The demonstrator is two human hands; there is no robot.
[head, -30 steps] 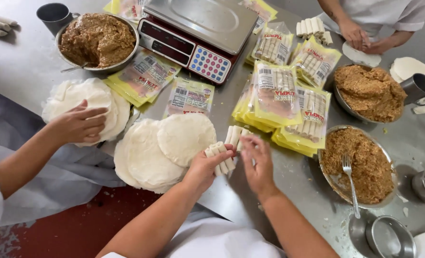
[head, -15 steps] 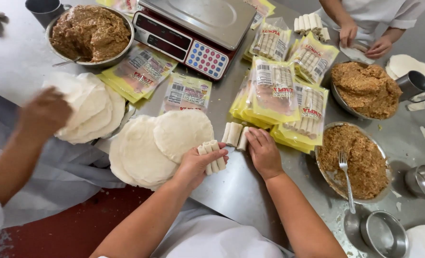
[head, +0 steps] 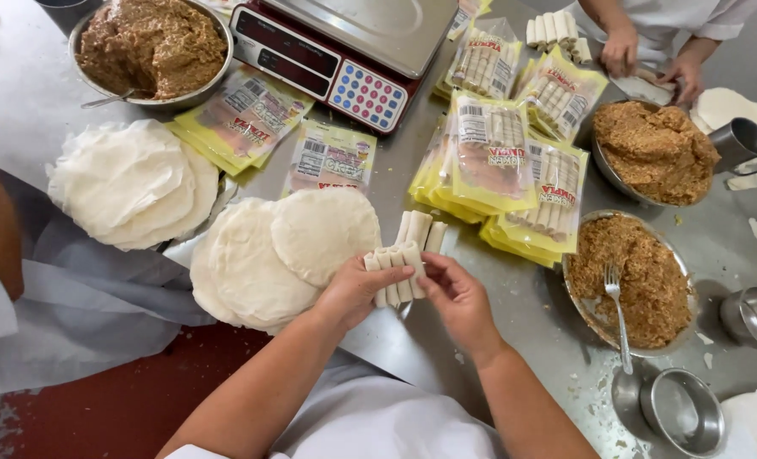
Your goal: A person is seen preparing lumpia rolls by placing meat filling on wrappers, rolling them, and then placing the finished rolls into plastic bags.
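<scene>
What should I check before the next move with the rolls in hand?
1. Left hand grips a row of white rolls: ok.
2. Right hand touches the row's end: ok.
3. Rolls lined up side by side: ok, though the exact count is hidden by fingers.
4. Loose rolls on the table just beyond the hands, apart from the held row: ok.
5. Round wrapper stack lies beside the left hand, not under the rolls: ok.
6. Yellow packets within reach ahead; whether an open one is ready: cannot tell.
</scene>
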